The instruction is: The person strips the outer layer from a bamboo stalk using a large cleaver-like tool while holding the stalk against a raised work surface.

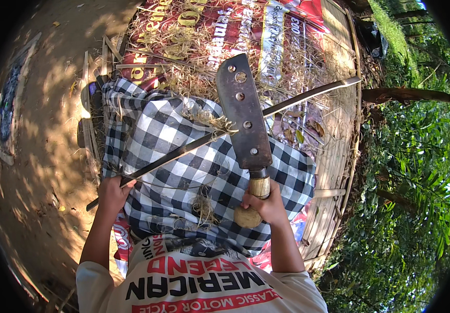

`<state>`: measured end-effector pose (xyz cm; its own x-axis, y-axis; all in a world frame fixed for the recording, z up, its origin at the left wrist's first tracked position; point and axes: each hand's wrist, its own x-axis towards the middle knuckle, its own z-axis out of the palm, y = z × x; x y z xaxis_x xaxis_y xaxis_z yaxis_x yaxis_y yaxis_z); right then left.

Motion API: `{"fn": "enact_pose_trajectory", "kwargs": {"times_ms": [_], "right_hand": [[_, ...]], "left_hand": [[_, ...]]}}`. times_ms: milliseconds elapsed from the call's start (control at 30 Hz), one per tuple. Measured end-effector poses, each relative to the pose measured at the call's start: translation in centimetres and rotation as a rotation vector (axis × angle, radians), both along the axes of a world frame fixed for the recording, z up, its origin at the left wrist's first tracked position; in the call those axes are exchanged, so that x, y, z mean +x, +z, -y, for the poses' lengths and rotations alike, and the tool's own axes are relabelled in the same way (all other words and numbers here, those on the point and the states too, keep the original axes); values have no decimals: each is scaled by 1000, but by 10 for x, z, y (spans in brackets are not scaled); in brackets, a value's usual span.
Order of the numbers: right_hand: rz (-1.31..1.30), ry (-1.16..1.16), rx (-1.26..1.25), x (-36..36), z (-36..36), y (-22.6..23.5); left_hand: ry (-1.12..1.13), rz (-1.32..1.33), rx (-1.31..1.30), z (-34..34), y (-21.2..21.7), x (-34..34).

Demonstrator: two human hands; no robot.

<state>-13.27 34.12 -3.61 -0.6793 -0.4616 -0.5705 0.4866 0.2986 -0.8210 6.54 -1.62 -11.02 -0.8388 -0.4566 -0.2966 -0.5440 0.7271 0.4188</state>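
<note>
My right hand is wrapped round the wooden handle of a cleaver, whose wide dark blade has several round holes and points away from me. Beneath the blade runs a long thin bamboo strip, slanting from lower left to upper right. Near its lower end my left hand is closed on it. Curly shavings cling to the strip where the blade crosses it; whether the edge touches there is hidden. A black-and-white checked cloth covers my lap under both hands.
A bamboo-slat platform lies under me, partly covered by a red printed banner strewn with shavings. Bare earth spreads at left, with a framed panel on it. Green plants grow along the right.
</note>
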Motion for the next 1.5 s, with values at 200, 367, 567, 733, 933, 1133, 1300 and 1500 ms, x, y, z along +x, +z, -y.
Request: {"fn": "enact_pose_trajectory", "kwargs": {"times_ms": [200,367,567,733,933,1133,1300,1500], "right_hand": [[-70,-172,-33,-31,-1,27],[58,19,17,8,17,2],[9,4,-109,-14,17,13],[65,-4,-21,8,29,7],[109,152,-58,10,34,10],[155,45,-88,24,37,4],[170,221,-60,38,46,3],[122,-114,-122,17,20,14]], "left_hand": [[-11,-27,-62,0,-15,13],[-32,24,-14,4,-4,3],[-22,-53,63,0,-8,2],[-18,-7,83,-3,9,-6],[-38,37,113,4,1,0],[-7,5,152,-5,21,-12],[-12,23,142,3,8,-5],[25,111,268,3,20,-11]]}}
